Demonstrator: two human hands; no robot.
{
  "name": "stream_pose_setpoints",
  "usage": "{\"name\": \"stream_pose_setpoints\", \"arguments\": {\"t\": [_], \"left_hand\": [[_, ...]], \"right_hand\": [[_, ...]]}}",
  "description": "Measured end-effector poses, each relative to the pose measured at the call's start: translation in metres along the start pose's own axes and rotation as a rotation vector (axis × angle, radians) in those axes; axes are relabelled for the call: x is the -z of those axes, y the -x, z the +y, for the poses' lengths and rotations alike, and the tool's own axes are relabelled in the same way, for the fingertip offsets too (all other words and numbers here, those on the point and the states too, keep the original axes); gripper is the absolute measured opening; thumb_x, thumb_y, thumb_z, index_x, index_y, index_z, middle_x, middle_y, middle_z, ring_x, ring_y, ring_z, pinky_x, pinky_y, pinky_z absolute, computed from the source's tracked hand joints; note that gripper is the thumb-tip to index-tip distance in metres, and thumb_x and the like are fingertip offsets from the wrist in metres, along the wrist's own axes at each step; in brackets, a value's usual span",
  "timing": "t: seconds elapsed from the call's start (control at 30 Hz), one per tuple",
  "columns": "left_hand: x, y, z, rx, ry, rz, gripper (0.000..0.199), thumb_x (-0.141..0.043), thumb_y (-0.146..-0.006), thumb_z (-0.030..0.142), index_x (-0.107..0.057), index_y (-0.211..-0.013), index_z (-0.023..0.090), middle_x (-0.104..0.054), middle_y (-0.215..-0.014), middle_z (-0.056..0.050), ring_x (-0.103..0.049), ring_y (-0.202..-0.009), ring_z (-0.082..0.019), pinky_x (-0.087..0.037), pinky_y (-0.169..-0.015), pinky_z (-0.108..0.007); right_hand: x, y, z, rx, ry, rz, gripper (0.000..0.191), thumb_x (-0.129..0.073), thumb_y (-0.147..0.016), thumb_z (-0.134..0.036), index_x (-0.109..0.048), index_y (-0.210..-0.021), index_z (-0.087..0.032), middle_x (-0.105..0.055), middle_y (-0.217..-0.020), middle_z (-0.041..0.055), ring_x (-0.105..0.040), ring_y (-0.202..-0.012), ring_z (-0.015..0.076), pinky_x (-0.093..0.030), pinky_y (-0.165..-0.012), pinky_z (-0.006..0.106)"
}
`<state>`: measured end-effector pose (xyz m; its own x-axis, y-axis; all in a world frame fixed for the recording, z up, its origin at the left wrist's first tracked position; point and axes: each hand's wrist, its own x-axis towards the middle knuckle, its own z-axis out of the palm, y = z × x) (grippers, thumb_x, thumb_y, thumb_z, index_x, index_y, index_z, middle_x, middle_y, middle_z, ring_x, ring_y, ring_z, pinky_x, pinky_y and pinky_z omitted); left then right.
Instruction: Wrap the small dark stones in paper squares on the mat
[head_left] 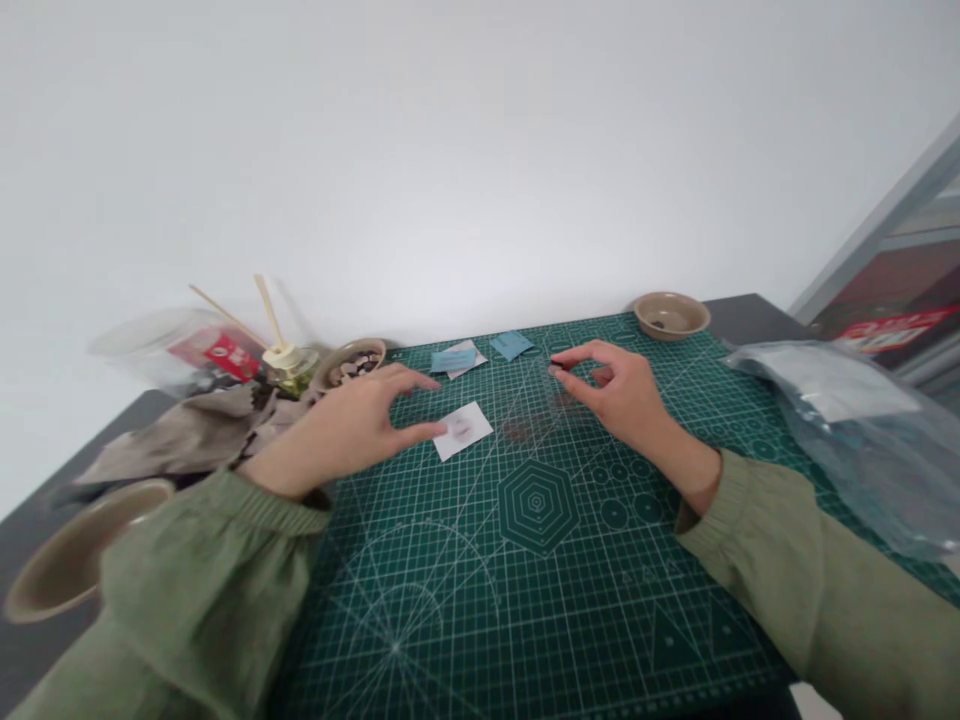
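Standing far left was a bowl (75, 545). The left hand (352, 425) held thumb and forefinger spread beside a white card (474, 427) flat on the mat (442, 560); contact was indeterminable. The right hand (619, 395) pinched a dark piece (557, 366) between thumb and forefinger. A clear bag (862, 440) lay far right.

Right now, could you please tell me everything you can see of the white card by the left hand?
The white card is a small, four-sided piece that looks like paper, with a faint, blurred greyish-pink mark near its middle. It seems to lie flat on the green cutting mat, turned at an angle to the camera. The thumb of the left hand overlaps its left edge in this view; whether it touches, I cannot tell.
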<state>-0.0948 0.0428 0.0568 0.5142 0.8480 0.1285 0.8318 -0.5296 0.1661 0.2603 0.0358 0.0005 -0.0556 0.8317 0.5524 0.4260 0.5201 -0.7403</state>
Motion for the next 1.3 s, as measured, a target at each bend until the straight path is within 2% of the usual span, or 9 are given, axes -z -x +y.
{"name": "stream_pose_setpoints", "arguments": {"t": [0.1,0.27,0.5,0.77,0.93,1.0,1.1,1.17,1.3], "left_hand": [[-0.024,0.022,0.018,-0.061,0.039,-0.019,0.059,-0.072,-0.094,0.068,-0.068,-0.138,0.029,-0.069,-0.143,-0.010,-0.067,-0.129,-0.033,-0.054,-0.112,-0.050],[-0.049,0.033,0.025,-0.045,0.116,0.076,0.038,-0.067,-0.103,0.052,-0.070,-0.131,0.027,-0.071,-0.134,-0.010,-0.065,-0.130,-0.032,-0.051,-0.114,-0.053],[-0.052,0.023,0.029,0.051,0.420,0.209,0.055,-0.082,-0.093,0.042,-0.060,-0.141,0.025,-0.073,-0.124,-0.007,-0.073,-0.108,-0.025,-0.063,-0.098,-0.047],[-0.048,0.003,0.057,-0.135,0.445,0.379,0.045,-0.077,-0.098,0.028,-0.064,-0.142,0.026,-0.071,-0.132,-0.011,-0.071,-0.100,-0.022,-0.062,-0.101,-0.048],[-0.061,-0.011,0.065,-0.053,0.806,0.147,0.057,-0.080,-0.097,0.032,-0.055,-0.148,0.027,-0.065,-0.146,-0.014,-0.077,-0.094,-0.019,-0.068,-0.090,-0.042],[-0.060,-0.014,0.064,-0.038,0.693,0.138,0.058,-0.080,-0.096,0.033,-0.056,-0.148,0.027,-0.066,-0.145,-0.013,-0.077,-0.099,-0.022,-0.067,-0.090,-0.043],[-0.051,-0.014,0.062,-0.095,0.406,0.199,0.052,-0.078,-0.098,0.036,-0.060,-0.146,0.026,-0.068,-0.144,-0.011,-0.071,-0.123,-0.028,-0.059,-0.110,-0.052],[-0.047,-0.011,0.062,-0.179,0.335,0.133,0.044,-0.077,-0.098,0.040,-0.066,-0.139,0.027,-0.068,-0.145,-0.010,-0.064,-0.136,-0.031,-0.052,-0.119,-0.054],[-0.058,-0.006,0.070,-0.218,0.295,0.052,0.029,-0.071,-0.102,0.040,-0.074,-0.129,0.028,-0.069,-0.142,-0.010,-0.064,-0.135,-0.031,-0.052,-0.118,-0.055]], "right_hand": [[0.000,0.001,0.001,0.015,0.008,-0.012,0.015,-0.080,-0.095,-0.030,-0.085,-0.108,-0.025,-0.084,-0.106,0.0051,-0.073,-0.089,0.0204,-0.043,-0.057,0.029],[0.000,0.001,0.002,0.012,0.016,-0.017,0.016,-0.080,-0.094,-0.030,-0.086,-0.108,-0.024,-0.084,-0.105,0.0048,-0.071,-0.080,0.0178,-0.041,-0.054,0.028],[-0.001,0.001,0.001,0.004,0.016,-0.012,0.014,-0.081,-0.095,-0.030,-0.086,-0.107,-0.025,-0.084,-0.105,0.0044,-0.072,-0.083,0.0178,-0.042,-0.054,0.027],[0.000,0.000,0.002,0.003,0.014,0.003,0.015,-0.081,-0.094,-0.030,-0.086,-0.108,-0.025,-0.083,-0.104,0.0045,-0.072,-0.084,0.0188,-0.043,-0.057,0.029],[-0.001,0.000,0.002,-0.013,0.000,0.013,0.016,-0.080,-0.095,-0.031,-0.086,-0.109,-0.025,-0.083,-0.106,0.0048,-0.070,-0.081,0.0181,-0.042,-0.056,0.029],[-0.001,0.000,0.001,-0.021,-0.005,0.015,0.017,-0.080,-0.095,-0.032,-0.085,-0.109,-0.025,-0.083,-0.106,0.0054,-0.070,-0.081,0.0182,-0.042,-0.055,0.029],[0.000,0.000,0.000,-0.017,-0.006,0.016,0.017,-0.080,-0.095,-0.034,-0.085,-0.108,-0.024,-0.084,-0.106,0.0060,-0.071,-0.082,0.0188,-0.043,-0.055,0.029],[0.000,0.000,-0.002,-0.013,-0.013,-0.003,0.018,-0.080,-0.095,-0.034,-0.085,-0.108,-0.023,-0.083,-0.105,0.0062,-0.072,-0.084,0.0190,-0.043,-0.056,0.029],[-0.002,0.003,-0.007,0.006,-0.031,-0.118,0.020,-0.080,-0.094,-0.033,-0.084,-0.110,-0.022,-0.083,-0.104,0.0049,-0.068,-0.078,0.0162,-0.043,-0.056,0.028]]}}
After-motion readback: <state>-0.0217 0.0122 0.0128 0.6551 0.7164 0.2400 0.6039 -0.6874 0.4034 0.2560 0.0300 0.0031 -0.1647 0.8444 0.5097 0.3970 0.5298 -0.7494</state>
